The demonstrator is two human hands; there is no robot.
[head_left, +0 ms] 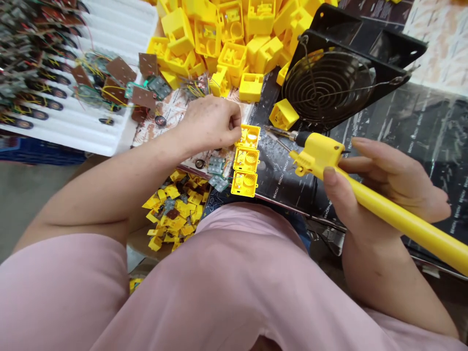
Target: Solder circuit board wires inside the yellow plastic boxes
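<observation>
Soldering seems the step: right hand [402, 178] grips iron [323, 151]; left hand [214, 119], hold unclear. Next, iron likely must reach box [253, 134].

We see bright, diffuse light and a pale sheen across the desk [393, 124] at right, with wide-angle stretching and blur toward the upper-left corner.

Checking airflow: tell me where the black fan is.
In the head view, the black fan stands at upper right, just right of a loose yellow housing, beyond the right hand.
</observation>
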